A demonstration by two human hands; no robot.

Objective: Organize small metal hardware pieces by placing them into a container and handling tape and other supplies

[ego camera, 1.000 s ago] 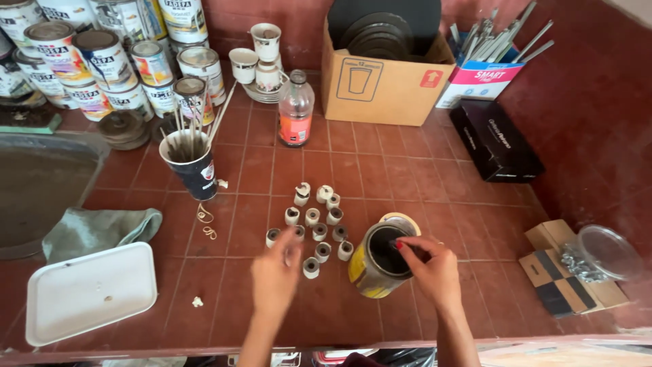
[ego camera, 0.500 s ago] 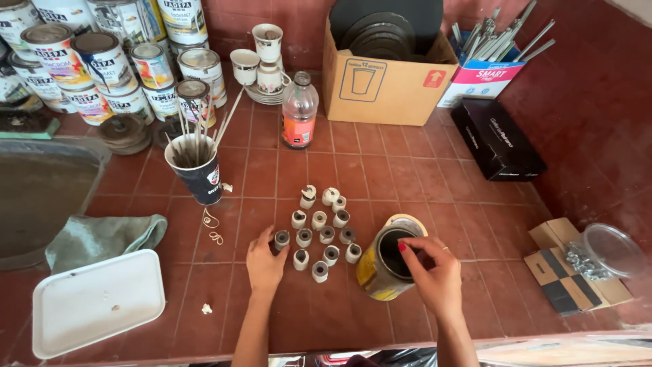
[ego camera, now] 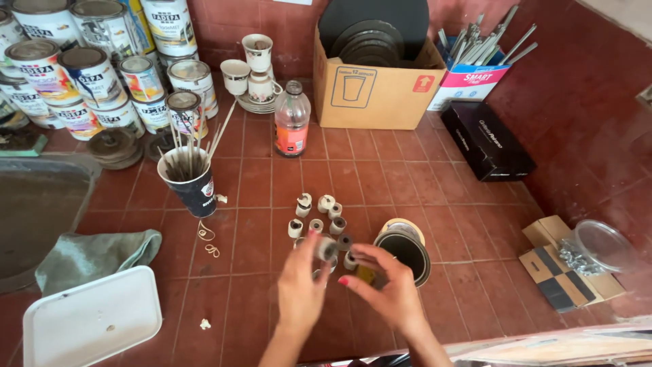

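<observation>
My left hand [ego camera: 302, 289] has its grip pinched on a small spool [ego camera: 326, 249], lifted just above the worktop [ego camera: 258, 183] so I can turn it, while my right hand [ego camera: 387, 292] meets it with fingertips together; whether they clamp anything is blurred. Beyond sit the other spools [ego camera: 319, 214] in a cluster and the open can [ego camera: 404, 250] just beside them, handy. My hands hide the nearest spools.

Red tiled floor [ego camera: 407, 183] under tins [ego camera: 95, 75], spools [ego camera: 326, 211].
</observation>
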